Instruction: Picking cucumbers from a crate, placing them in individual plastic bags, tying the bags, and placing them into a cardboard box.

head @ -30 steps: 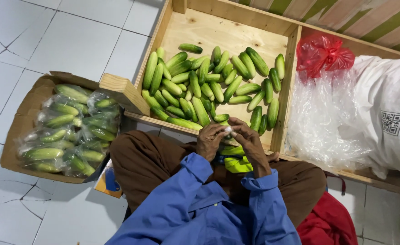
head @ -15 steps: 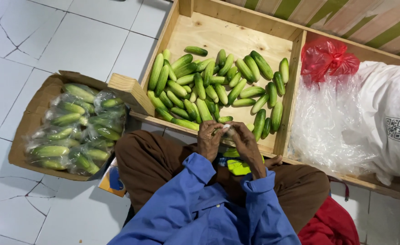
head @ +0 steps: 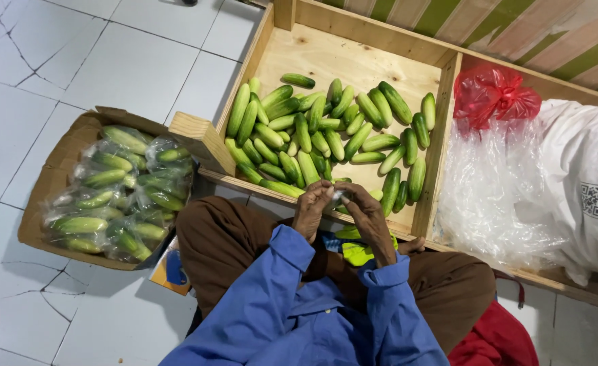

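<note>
Left hand (head: 312, 209) and right hand (head: 362, 209) meet at frame centre, fingers pinched on small clear plastic (head: 337, 195); cucumbers (head: 326, 135) in crate (head: 353, 54) above.

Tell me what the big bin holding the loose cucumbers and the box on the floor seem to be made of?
The bin looks like bare, unpainted wood: pale boards with visible grain and thick plank edges. The box looks like brown corrugated cardboard, matte, with folded flaps and soft, worn edges. The bagged cucumbers inside it sit in clear, glossy film, probably thin plastic, judging by its crinkles and highlights.
</note>
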